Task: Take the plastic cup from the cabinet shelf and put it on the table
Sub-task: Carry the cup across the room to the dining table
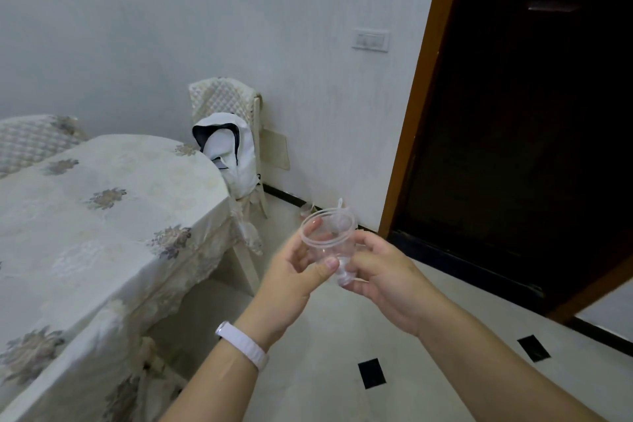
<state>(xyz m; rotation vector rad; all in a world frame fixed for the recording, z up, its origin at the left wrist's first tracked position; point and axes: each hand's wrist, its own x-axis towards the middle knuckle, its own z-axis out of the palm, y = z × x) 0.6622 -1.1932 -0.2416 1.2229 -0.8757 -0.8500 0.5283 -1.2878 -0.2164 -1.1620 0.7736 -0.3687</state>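
A clear plastic cup (328,240) is held in the air over the floor, tilted with its rim toward the upper left. My left hand (291,277) grips its side with thumb and fingers; a white band sits on that wrist. My right hand (383,277) holds the cup's lower part and base. Both hands touch the cup. The table (102,202), covered in a cream floral cloth, stands to the left of the hands, its edge well apart from the cup.
A chair (236,147) with a white garment draped on it stands at the table's far end against the wall. A dark open doorway (513,113) with a brown frame fills the right. A small object (308,209) lies on the floor by the skirting.
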